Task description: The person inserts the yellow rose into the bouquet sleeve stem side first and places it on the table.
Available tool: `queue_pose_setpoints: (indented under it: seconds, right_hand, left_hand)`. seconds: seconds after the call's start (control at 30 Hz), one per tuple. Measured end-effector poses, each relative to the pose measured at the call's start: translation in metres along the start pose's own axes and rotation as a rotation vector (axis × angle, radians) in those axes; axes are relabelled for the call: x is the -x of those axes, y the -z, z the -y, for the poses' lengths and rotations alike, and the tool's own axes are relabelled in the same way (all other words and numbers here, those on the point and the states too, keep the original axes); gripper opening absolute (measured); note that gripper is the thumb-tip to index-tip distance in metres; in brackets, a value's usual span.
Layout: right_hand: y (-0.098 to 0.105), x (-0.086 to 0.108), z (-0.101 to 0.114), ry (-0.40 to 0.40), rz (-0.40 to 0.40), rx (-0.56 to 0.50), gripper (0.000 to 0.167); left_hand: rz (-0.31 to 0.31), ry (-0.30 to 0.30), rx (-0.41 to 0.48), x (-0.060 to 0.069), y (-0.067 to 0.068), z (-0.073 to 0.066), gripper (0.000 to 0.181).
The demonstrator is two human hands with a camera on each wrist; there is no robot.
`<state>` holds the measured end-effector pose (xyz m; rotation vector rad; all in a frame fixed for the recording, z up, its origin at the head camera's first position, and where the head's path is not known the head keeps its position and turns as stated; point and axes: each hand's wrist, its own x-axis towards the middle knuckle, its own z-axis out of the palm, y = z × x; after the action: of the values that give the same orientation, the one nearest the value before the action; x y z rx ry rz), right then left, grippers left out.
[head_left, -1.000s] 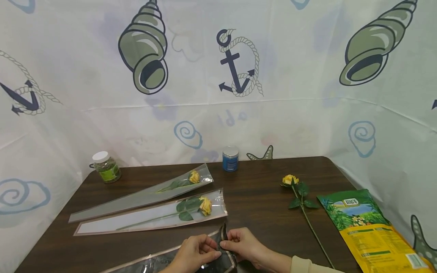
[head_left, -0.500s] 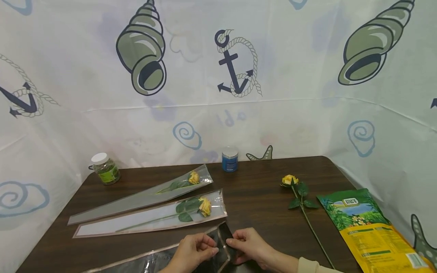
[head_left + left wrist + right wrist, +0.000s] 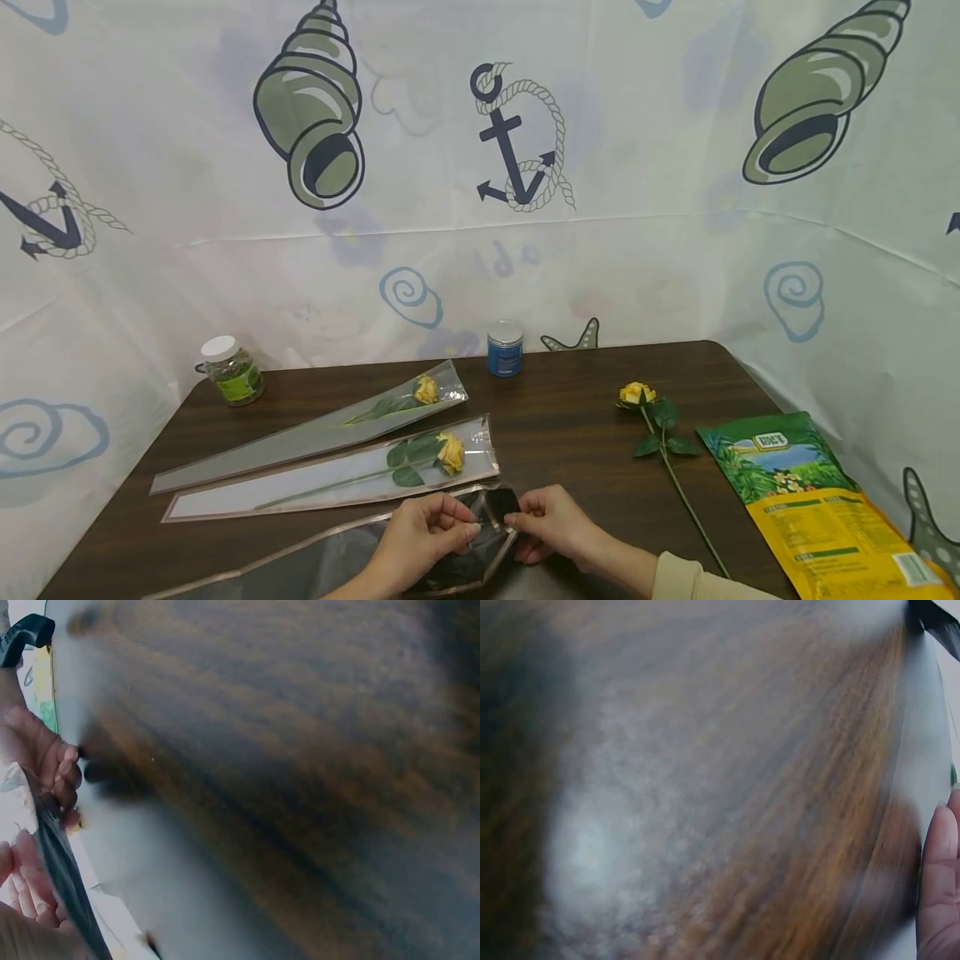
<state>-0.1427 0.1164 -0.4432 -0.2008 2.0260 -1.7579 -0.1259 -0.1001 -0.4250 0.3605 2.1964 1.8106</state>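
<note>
A long black flower sleeve (image 3: 318,560) with a thin pinkish-gold border and a clear window lies across the front of the table, its wide end lifted between my hands. My left hand (image 3: 420,537) pinches the sleeve near that end, thumb against fingers. On the right, my right hand (image 3: 553,523) pinches the dark edge of the sleeve's mouth. In the left wrist view the sleeve (image 3: 66,881) runs as a dark band beside my fingers. A corner of black film (image 3: 939,628) shows in the right wrist view, with fingers (image 3: 939,881) at the edge.
Behind the hands lie two sleeves, one white (image 3: 217,500) and one grey (image 3: 247,454), each with a yellow rose. A loose yellow rose (image 3: 637,395) and a green-yellow bag (image 3: 817,508) are at right. A lidded jar (image 3: 238,379) and blue can (image 3: 506,354) stand at the back.
The sleeve's wide end has spread and tipped away from me. My right hand has moved right and slightly up with its edge, while my left hand stays about where it was.
</note>
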Motion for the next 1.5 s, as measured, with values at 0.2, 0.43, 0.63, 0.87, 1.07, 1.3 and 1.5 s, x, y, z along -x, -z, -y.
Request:
queue_pose_setpoints:
  seconds: [0.2, 0.43, 0.63, 0.87, 1.07, 1.3, 1.5]
  right_hand:
    - [0.001, 0.001, 0.004, -0.012, 0.041, -0.026, 0.027]
    - [0.033, 0.008, 0.01, 0.033, -0.068, -0.047, 0.039]
    - [0.099, 0.02, 0.01, 0.083, -0.358, 0.06, 0.029]
    - [0.167, 0.042, -0.009, -0.001, -0.544, 0.339, 0.026]
    - [0.181, 0.05, -0.017, -0.084, -0.497, 0.49, 0.019]
    - [0.174, 0.045, -0.015, -0.07, -0.471, 0.564, 0.014]
    - [0.168, 0.041, -0.013, -0.117, -0.437, 0.463, 0.011]
  left_hand:
    - [-0.005, -0.001, -0.006, 0.0, -0.002, 0.003, 0.022]
    - [-0.021, -0.015, -0.004, 0.001, -0.003, 0.006, 0.022]
    - [-0.019, -0.013, -0.018, 0.001, -0.003, 0.006, 0.02]
    - [-0.016, 0.0, -0.029, 0.001, -0.003, 0.007, 0.02]
    - [-0.015, -0.011, -0.034, 0.002, -0.004, 0.006, 0.02]
    - [0.002, -0.028, -0.066, 0.003, -0.006, 0.002, 0.021]
    - [0.006, -0.03, -0.08, 0.004, -0.006, 0.0, 0.021]
